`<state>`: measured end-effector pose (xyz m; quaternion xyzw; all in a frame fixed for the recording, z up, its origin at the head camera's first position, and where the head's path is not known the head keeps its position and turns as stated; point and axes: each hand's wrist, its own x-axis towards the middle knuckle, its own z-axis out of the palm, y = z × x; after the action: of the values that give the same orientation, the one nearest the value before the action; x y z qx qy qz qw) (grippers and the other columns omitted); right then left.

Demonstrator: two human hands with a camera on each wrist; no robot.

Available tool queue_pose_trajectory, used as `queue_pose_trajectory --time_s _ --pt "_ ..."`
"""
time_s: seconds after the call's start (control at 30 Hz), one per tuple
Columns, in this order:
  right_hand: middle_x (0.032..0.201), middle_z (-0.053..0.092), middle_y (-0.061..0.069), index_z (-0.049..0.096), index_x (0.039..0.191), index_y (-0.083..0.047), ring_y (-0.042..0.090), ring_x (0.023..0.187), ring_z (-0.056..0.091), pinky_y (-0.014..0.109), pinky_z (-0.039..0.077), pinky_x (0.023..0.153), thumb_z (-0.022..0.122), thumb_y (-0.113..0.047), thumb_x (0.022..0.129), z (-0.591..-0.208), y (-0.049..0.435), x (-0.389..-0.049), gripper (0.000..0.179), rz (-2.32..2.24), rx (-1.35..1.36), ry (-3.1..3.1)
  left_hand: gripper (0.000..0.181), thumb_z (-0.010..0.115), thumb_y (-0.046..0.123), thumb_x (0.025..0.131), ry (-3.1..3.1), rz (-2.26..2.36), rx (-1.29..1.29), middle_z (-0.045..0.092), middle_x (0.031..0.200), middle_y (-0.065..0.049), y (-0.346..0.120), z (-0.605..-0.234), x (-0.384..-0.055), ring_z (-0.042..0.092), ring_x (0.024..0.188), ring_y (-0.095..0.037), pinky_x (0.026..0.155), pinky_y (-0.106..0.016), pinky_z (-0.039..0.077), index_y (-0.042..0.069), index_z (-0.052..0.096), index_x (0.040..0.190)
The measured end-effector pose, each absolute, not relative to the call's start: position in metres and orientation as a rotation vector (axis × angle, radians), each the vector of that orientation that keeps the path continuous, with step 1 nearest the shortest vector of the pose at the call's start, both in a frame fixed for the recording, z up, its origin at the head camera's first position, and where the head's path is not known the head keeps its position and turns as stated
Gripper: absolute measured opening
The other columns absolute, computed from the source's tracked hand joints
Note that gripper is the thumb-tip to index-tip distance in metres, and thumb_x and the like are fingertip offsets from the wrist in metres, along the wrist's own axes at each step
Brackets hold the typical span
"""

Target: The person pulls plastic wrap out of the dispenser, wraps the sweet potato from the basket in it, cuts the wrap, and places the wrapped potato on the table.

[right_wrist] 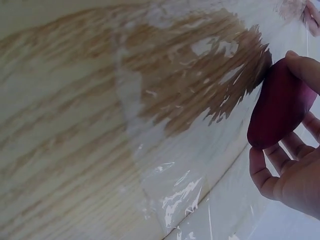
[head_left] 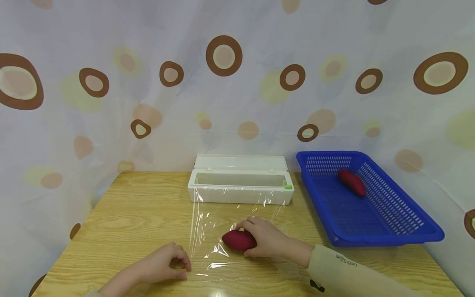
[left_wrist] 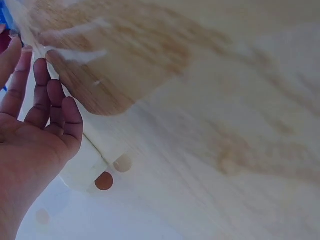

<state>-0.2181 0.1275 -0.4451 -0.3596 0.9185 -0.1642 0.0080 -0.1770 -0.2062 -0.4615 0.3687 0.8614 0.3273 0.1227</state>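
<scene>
Beige sleeve [head_left: 352, 272]: inverted print "LetsSlim"(?) | right grip [head_left: 268, 239]: clamped on tapered dark-red sweet potato [head_left: 236, 240] (1/2), over clear plastic film [head_left: 208, 231] | second sweet potato [head_left: 351, 183]: blue plastic basket [head_left: 343, 220], rightward | left grip [head_left: 167, 264]: apart, beside film

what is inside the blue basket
One dark red sweet potato, by the look of it, lies in the blue basket, toward its far end. Whatever is directly beneath it is covered.

On the counter [head_left: 144, 214], the film [head_left: 211, 225] runs toward me from the box [head_left: 240, 196] behind. A sweet potato [head_left: 236, 240] lies on it in my right grip [head_left: 265, 237]; my left grip [head_left: 165, 264] is left of both. Right of the box, a basket [head_left: 345, 218] holds another sweet potato [head_left: 351, 183].
</scene>
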Motion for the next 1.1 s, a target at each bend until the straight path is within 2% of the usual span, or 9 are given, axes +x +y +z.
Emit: queue_pose_trajectory --time_s 0.23,0.57,0.8,0.93,1.1 --pt "0.113 0.056 0.000 0.053 0.122 -0.024 0.020 0.104 0.054 0.044 0.044 0.088 0.083 -0.034 0.068 -0.4465 0.1294 -0.2179 0.062 -0.538 -1.119 2.866 0.014 0.070 0.035 0.083 2.520 0.954 1.084 0.060 0.090 0.018 -0.2049 -0.4576 -0.1760 0.051 0.087 0.001 0.078 -0.023 0.048 0.023 0.068 0.089" --pt "0.119 0.055 -0.001 0.051 0.126 -0.028 0.018 0.107 0.053 0.044 0.043 0.089 0.082 -0.037 0.068 -0.4476 0.1324 -0.2174 0.066 -0.533 -1.127 2.853 0.002 0.069 0.023 0.086 2.524 1.048 1.135 0.060 0.086 0.018 -0.2044 -0.4553 -0.1756 0.053 0.085 0.000 0.076 -0.026 0.048 0.024 0.069 0.087" --pt "0.124 0.053 -0.002 0.051 0.128 -0.027 0.017 0.112 0.051 0.046 0.042 0.092 0.082 -0.037 0.070 -0.4483 0.1367 -0.2175 0.066 -0.589 -1.127 2.849 0.009 0.064 0.028 0.089 2.554 1.058 1.116 0.060 0.085 0.020 -0.2022 -0.4527 -0.1755 0.051 0.083 -0.001 0.072 -0.024 0.046 0.022 0.070 0.085" --pt "0.123 0.053 -0.002 0.052 0.127 -0.027 0.016 0.114 0.050 0.046 0.041 0.094 0.081 -0.036 0.071 -0.4482 0.1373 -0.2182 0.064 -0.607 -1.146 2.861 0.012 0.063 0.031 0.090 2.560 1.068 1.079 0.060 0.085 0.019 -0.2011 -0.4513 -0.1761 0.050 0.084 0.000 0.072 -0.024 0.046 0.022 0.070 0.085" --pt "0.123 0.055 -0.001 0.053 0.125 -0.024 0.017 0.113 0.053 0.045 0.043 0.093 0.075 -0.031 0.078 -0.4479 0.1373 -0.2184 0.053 -0.584 -1.186 2.882 0.013 0.062 0.032 0.090 2.569 1.069 1.048 0.060 0.085 0.020 -0.2011 -0.4517 -0.1771 0.050 0.082 0.000 0.070 -0.024 0.045 0.023 0.070 0.084"
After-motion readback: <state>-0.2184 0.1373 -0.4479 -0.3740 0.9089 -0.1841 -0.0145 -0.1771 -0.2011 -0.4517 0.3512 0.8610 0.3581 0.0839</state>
